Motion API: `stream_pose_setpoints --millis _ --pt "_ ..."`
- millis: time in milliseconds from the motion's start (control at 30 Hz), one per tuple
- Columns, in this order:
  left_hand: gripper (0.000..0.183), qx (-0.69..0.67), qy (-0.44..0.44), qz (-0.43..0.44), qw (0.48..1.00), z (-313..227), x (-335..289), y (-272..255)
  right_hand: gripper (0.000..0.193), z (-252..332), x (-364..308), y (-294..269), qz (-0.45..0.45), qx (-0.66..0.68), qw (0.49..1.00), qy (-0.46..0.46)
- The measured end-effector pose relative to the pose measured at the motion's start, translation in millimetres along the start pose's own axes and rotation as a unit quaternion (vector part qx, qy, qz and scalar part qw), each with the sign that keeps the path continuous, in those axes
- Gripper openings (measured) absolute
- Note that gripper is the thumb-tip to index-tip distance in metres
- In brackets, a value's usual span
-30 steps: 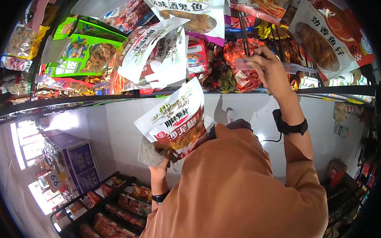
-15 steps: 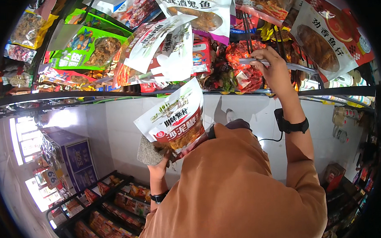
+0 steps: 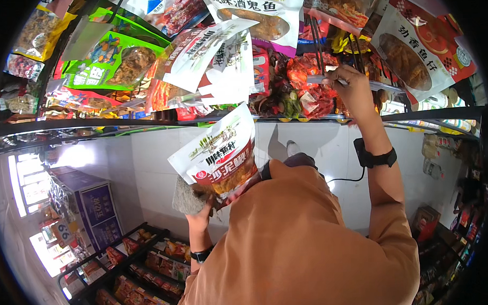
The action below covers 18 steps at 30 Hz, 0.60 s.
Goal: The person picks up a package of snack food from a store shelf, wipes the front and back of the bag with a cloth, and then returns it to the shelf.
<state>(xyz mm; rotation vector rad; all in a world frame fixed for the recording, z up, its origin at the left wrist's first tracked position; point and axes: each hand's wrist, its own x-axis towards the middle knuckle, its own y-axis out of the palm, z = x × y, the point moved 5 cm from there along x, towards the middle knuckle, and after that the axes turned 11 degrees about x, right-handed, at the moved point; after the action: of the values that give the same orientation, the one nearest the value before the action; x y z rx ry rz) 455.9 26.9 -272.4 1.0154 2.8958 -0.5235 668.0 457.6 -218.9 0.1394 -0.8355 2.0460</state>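
Note:
My left hand [image 3: 202, 216] is closed around a grey cloth [image 3: 187, 197] and the lower part of a white and red snack pouch [image 3: 223, 163], which tilts in front of the shelf edge. Most of its fingers are hidden behind these. Up at the rack, my right hand [image 3: 351, 89] pinches a narrow greyish label strip [image 3: 315, 79] between thumb and fingers. Behind and below that strip hang bunched red snack packets [image 3: 311, 69], with small green packets [image 3: 291, 107] beside them.
Large hanging pouches crowd the rack: a green one [image 3: 109, 59], a white and purple one [image 3: 258, 17], a white and red one [image 3: 412, 52]. Dark metal hooks [image 3: 316, 39] stick out among them. A black shelf edge [image 3: 162, 122] runs across. Purple boxes [image 3: 95, 209] stand lower left, beside another rack [image 3: 137, 242].
My left hand, with cloth and pouch, has shifted slightly left. My right hand stays at the label strip, its fingers moved a little. The view has shifted slightly.

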Motion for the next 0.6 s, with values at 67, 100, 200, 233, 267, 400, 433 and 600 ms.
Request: stream_pose_setpoints --millis 67,100,200,233,267,400,433,600 --pt "0.036 0.014 -0.016 0.009 1.000 3 2 -1 0.012 -3 7 -2 0.028 0.024 0.999 0.017" --pt "0.035 0.029 -0.032 0.018 0.999 5 2 0 0.013 -6 9 -1 0.056 0.050 0.997 0.034" --pt "0.033 0.048 0.009 0.021 0.999 0 6 3 0.016 -23 15 -1 0.118 0.076 0.984 0.110" --pt "0.033 0.046 0.008 0.022 0.999 0 6 4 0.017 -21 15 1 0.123 0.089 0.981 0.121" --pt "0.033 0.041 0.001 0.027 0.999 0 7 5 0.017 -19 11 6 0.124 0.087 0.981 0.122" --pt "0.031 0.015 -0.020 0.001 1.000 -4 8 11 0.011 3 -2 14 0.023 -0.044 0.999 -0.001" --pt "0.031 0.015 -0.020 0.000 1.000 -7 9 13 0.011 4 -4 14 0.011 -0.056 0.998 -0.014" --pt "0.032 0.014 -0.005 0.019 1.000 -7 13 14 0.019 10 -12 9 -0.044 -0.185 0.975 -0.116"
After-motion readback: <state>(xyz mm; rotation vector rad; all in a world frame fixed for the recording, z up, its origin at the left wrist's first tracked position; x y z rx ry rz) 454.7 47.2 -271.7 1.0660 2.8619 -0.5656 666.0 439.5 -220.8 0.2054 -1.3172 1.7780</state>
